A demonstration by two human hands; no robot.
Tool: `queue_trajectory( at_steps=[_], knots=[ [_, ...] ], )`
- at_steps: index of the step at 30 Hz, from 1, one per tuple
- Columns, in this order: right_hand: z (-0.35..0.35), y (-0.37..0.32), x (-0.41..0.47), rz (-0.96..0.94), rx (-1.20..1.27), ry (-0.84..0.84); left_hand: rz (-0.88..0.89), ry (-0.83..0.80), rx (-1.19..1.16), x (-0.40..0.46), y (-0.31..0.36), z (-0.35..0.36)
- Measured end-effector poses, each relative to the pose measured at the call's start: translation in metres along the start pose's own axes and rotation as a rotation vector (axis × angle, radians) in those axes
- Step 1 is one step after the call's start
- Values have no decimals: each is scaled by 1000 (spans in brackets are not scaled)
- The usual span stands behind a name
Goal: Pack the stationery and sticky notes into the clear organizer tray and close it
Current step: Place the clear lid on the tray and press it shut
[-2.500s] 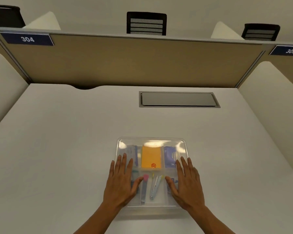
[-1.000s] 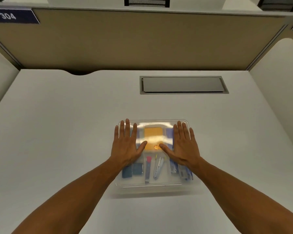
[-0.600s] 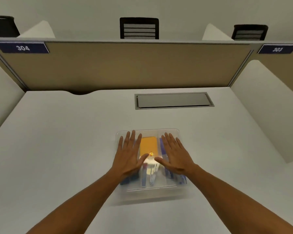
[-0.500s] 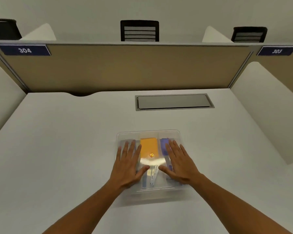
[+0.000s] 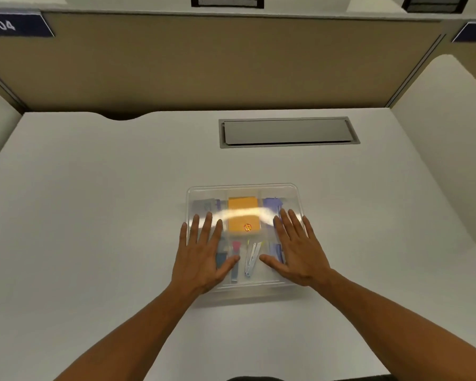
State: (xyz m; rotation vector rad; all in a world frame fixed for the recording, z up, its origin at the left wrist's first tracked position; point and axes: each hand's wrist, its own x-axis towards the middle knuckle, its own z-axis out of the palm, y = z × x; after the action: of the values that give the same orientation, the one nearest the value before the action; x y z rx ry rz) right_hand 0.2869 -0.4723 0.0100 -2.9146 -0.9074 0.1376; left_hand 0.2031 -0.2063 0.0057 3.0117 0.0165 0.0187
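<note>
The clear organizer tray [image 5: 242,188] sits on the white desk with its transparent lid on top. Through the lid I see an orange sticky-note pad [image 5: 243,215] in the middle back compartment, blue items at the back corners, a pink-capped item [image 5: 235,259] and a silvery clip-like tool [image 5: 252,259] in the front. My left hand [image 5: 202,257] lies flat with spread fingers on the lid's left half. My right hand [image 5: 300,254] lies flat on the right half. Both palms press on the lid.
A grey cable hatch [image 5: 287,132] is set into the desk behind the tray. A tan partition [image 5: 217,64] closes the back, white side panels [image 5: 445,141] flank the desk. Labels 304 [image 5: 3,24] mark the partition top.
My hands have slid apart and toward me over the lid, from the far middle to the left and right halves. The tray has stayed in place.
</note>
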Motion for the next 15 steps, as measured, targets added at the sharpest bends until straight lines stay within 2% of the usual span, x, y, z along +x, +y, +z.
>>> queue_trajectory(
  at_steps=[15],
  knots=[
    [-5,18,40,13,-41,-45,-43,-32,29,41,-6,-3]
  ],
)
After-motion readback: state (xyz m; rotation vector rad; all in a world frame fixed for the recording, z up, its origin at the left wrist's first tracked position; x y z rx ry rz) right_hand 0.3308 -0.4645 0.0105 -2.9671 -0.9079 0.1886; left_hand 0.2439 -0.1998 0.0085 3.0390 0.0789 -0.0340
